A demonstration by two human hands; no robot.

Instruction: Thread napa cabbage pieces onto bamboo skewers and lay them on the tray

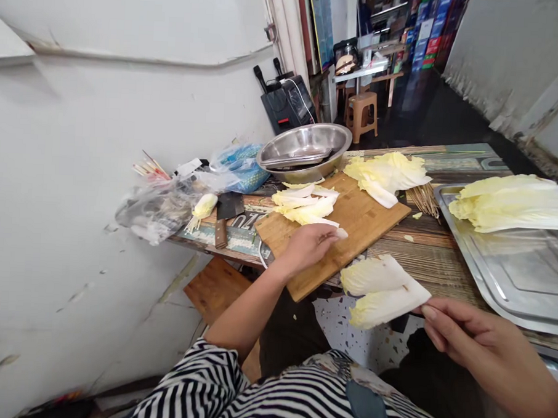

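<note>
My left hand (310,246) is closed over the wooden cutting board (352,218), a small whitish cabbage piece (341,234) at its fingertips. Just beyond it lies a pile of cut cabbage strips (307,201). In front of my body, my right hand (476,341) pinches the white base of a napa cabbage leaf (386,294), which splits into two yellowish lobes pointing left. A small brown spot shows on the leaf; I cannot tell what it is. More cabbage leaves (386,173) rest on the board's far corner.
At right, a metal tray (502,286) bears large cabbage leaves (515,204). Thin wooden skewers (425,200) lie between board and tray. A steel basin (305,142) stands behind the board. A cleaver (225,216), a cabbage heart (204,207) and plastic bags (163,207) are at left by the wall.
</note>
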